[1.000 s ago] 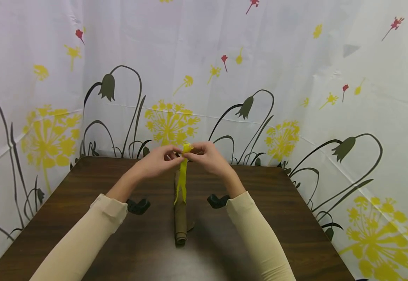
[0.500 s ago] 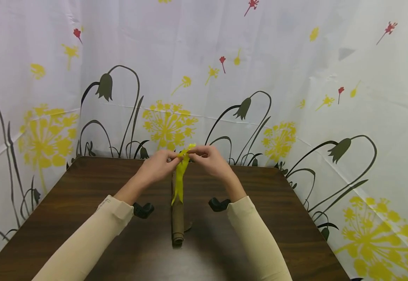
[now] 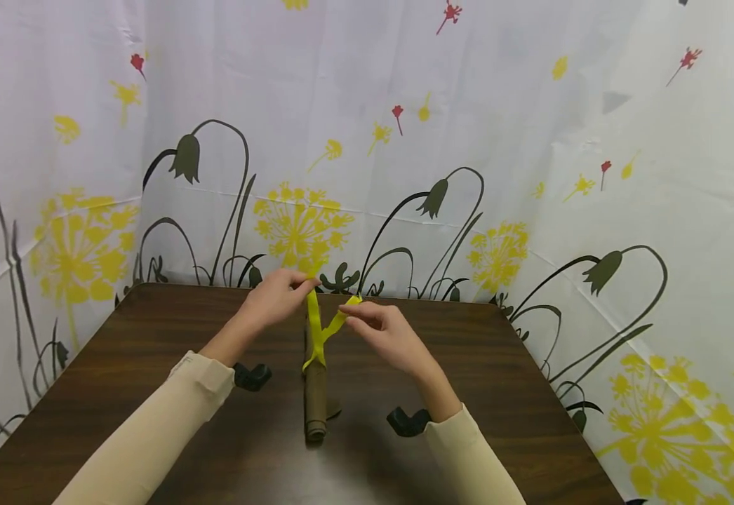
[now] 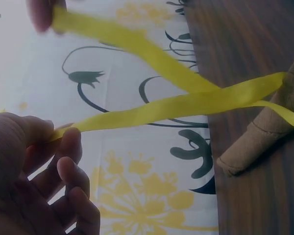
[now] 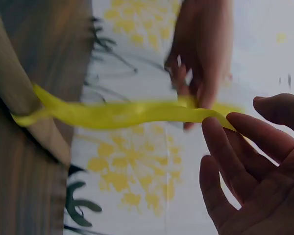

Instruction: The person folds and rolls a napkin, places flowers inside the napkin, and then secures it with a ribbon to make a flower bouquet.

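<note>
A yellow ribbon loops around a rolled-up brown cloth and crosses itself just above the roll. My left hand pinches one ribbon end between thumb and index finger, pulling that strand fairly straight in the left wrist view. My right hand has the other strand between its index and middle fingers, seen in the right wrist view, with the thumb standing away. The two strands spread in a V over the roll's far part. The underside of the loop is hidden.
The roll lies lengthwise on a dark wood-grain table, with a small brown flap at its right side. Behind the table hangs a white curtain printed with flowers. Black wrist devices sit at both cuffs.
The hands were close together at the ribbon above the roll. Now the right hand has moved right and down, the left slightly left, and the strands have spread apart.
</note>
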### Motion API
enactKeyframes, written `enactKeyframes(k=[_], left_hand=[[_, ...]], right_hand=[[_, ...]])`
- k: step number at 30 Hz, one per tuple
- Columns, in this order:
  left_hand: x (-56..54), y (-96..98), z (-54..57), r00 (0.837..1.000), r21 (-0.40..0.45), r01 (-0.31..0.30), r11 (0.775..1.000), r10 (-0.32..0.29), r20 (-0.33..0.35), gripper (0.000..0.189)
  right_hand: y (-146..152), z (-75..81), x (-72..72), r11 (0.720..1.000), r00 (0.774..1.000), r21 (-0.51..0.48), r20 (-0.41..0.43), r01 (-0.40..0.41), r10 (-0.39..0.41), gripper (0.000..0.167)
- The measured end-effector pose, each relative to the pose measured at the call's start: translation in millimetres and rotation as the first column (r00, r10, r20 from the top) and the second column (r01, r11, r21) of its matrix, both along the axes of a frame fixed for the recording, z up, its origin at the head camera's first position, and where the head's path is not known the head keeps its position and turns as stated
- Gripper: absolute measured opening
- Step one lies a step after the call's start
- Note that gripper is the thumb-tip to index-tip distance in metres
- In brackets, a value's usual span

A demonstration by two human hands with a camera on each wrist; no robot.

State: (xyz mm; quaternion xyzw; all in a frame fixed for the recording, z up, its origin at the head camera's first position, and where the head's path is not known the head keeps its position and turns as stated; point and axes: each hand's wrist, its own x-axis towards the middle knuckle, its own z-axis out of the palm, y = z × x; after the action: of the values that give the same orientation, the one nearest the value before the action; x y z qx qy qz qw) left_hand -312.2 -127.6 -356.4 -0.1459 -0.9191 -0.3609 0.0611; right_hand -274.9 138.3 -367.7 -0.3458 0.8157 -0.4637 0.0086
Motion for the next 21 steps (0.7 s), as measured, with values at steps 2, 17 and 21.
enactKeyframes(k=[2,17,21], left_hand=[[-0.8,-1.4,-0.6,1.0,0.008,0.0,1.0,0.0,0.002,0.052],[-2.9,-9.0,-0.7,0.996,0.099,0.056,0.994,-0.063,0.065,0.041],[-0.9,-8.5,-1.7,0.993,0.11,0.078,0.991,-0.087,0.079,0.042]], right_hand=[[-4,-5.1,14.2,0.998,0.998,0.026,0.017,-0.062,0.061,0.037],[-47,-57.4,65.9,0.853,0.898,0.283,0.173,-0.438,0.404,0.036],[-46,-65.7,58.0,0.838,0.886,0.29,0.187,-0.463,0.425,0.032]])
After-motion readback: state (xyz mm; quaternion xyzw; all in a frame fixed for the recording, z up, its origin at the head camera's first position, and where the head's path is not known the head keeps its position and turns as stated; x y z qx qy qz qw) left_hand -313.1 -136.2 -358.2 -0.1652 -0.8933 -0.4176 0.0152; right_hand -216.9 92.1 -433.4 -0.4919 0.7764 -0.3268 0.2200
